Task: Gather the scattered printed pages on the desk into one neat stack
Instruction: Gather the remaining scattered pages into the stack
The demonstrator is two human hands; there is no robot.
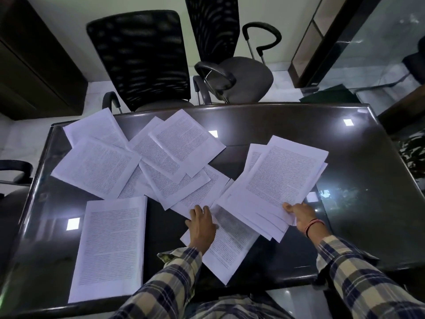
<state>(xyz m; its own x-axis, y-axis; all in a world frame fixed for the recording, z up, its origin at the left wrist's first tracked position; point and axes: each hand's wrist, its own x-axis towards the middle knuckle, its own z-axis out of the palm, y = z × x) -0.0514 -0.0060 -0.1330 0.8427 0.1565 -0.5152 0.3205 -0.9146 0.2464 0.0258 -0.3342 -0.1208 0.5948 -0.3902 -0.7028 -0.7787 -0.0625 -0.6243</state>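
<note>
Several printed pages point(138, 157) are lying scattered and overlapping across the far middle of the dark glass surface point(368, 169), and 1 squared stack point(110, 247) is sitting near the front left edge. I am seeing my right hand point(299, 215) pinching a fanned bundle of sheets point(273, 185) at its near corner, fingers curled under it. My left hand point(202, 224) is pressing down on a skewed page point(230, 245) just beside that bundle. 2 mesh chairs point(142, 58) are standing behind the surface.

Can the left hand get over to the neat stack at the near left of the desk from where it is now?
Probably yes. The left hand rests flat on a loose page, holding nothing, and only bare desk lies between it and the neat stack.
</note>
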